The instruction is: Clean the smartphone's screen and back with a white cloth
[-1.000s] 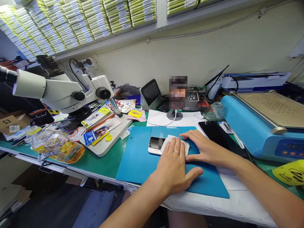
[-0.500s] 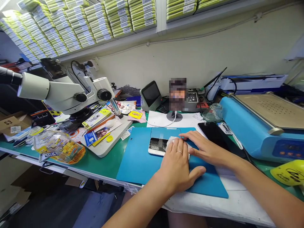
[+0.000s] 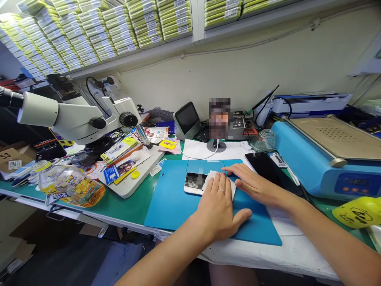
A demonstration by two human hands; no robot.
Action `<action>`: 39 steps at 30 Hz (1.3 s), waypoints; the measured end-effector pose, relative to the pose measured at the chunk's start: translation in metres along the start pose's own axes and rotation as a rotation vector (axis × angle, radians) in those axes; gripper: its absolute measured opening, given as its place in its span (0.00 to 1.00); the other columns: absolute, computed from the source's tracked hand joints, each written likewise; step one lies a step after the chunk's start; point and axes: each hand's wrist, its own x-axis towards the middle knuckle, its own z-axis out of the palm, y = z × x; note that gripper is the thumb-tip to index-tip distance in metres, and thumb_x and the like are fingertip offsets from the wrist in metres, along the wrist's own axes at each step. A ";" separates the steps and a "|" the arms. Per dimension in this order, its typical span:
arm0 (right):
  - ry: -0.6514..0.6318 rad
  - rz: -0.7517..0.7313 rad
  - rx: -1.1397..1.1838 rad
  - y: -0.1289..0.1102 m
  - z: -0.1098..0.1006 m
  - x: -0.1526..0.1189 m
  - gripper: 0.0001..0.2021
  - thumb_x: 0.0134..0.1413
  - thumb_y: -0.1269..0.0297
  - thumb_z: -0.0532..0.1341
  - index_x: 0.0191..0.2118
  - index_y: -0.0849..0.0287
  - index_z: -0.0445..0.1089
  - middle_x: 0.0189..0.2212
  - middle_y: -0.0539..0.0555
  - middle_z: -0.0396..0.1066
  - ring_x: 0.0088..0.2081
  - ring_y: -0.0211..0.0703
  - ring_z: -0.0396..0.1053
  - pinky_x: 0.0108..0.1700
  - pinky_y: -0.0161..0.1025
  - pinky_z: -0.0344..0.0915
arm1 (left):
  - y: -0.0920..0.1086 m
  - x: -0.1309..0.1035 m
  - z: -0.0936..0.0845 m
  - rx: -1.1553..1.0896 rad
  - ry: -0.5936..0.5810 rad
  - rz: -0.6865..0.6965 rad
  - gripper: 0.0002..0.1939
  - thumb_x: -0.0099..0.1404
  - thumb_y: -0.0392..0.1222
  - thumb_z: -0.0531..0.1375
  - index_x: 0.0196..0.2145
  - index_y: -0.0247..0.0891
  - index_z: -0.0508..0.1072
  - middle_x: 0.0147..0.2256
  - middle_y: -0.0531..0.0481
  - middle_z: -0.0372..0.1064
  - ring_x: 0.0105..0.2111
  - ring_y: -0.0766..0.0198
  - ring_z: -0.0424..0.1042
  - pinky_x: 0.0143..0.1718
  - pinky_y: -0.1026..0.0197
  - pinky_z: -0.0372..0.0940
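Presses a white wipe down over the right part of a phone with the left hand, fingers together and laid flat rather than clamped, thumb held apart toward the right. Holds the right hand low at the right of the wipe, palm down, with forefinger and thumb apart and the index fingertip near the right end of a clear sheet with a thin dark outline; cannot tell whether touching there. Shows the phone lying flat near the middle of a blue mat, its left end uncovered and reflective, with the clear sheet just beyond its far edge. Includes white paper at the far side of the mat, and a dark phone to the right on the green surface. Continues rightward with a glass jar, a blue machine with a perforated metal top, and a yellow bottle at the near right. To the left, has a microscope above a white base piled with packets and cards, plus a clear plastic jar lying tilted nearby. At the far side, includes a small screen device and, above on the left, a shelf stacked with yellow-green packs.
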 end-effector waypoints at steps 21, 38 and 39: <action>-0.036 0.021 -0.012 -0.005 -0.003 -0.001 0.34 0.62 0.33 0.43 0.63 0.46 0.63 0.48 0.60 0.69 0.52 0.60 0.64 0.55 0.59 0.62 | -0.054 -0.068 -0.003 0.085 0.024 -0.099 0.40 0.75 0.62 0.42 0.72 0.29 0.42 0.71 0.38 0.31 0.71 0.48 0.34 0.69 0.45 0.44; -0.078 0.068 -0.065 0.001 -0.001 -0.001 0.38 0.49 0.35 0.63 0.64 0.45 0.61 0.54 0.59 0.66 0.56 0.66 0.62 0.56 0.61 0.62 | -0.056 -0.084 -0.004 0.098 0.041 -0.182 0.41 0.75 0.62 0.44 0.72 0.29 0.41 0.71 0.36 0.31 0.70 0.47 0.34 0.69 0.43 0.46; -0.077 0.065 -0.070 0.001 0.000 -0.001 0.39 0.48 0.36 0.64 0.64 0.44 0.61 0.54 0.59 0.66 0.56 0.66 0.62 0.56 0.61 0.62 | -0.058 -0.079 -0.006 0.096 0.035 -0.182 0.41 0.75 0.62 0.43 0.71 0.28 0.42 0.71 0.36 0.32 0.70 0.47 0.34 0.69 0.44 0.46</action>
